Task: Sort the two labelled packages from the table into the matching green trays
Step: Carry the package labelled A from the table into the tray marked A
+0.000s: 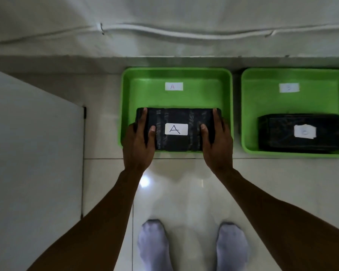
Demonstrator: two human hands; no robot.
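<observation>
Over tray A [176, 75], your left hand [138, 142] and right hand [216, 143] clamp the ends of package A [176, 118], a black, tape-wrapped, rectangular block, thumbs on top.

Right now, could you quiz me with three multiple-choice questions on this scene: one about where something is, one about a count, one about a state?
1. Where is the package marked A?
a) on the white table
b) over the tray labelled A
c) in the right tray

2. How many green trays are in view?
a) one
b) two
c) three

3. How is package A held?
a) by both hands
b) by one hand
c) by no hand

Answers:
1 b, it sits over the left tray, whose label reads A.
2 b, the left tray and the right tray.
3 a, the left hand and the right hand grip its ends.
</observation>
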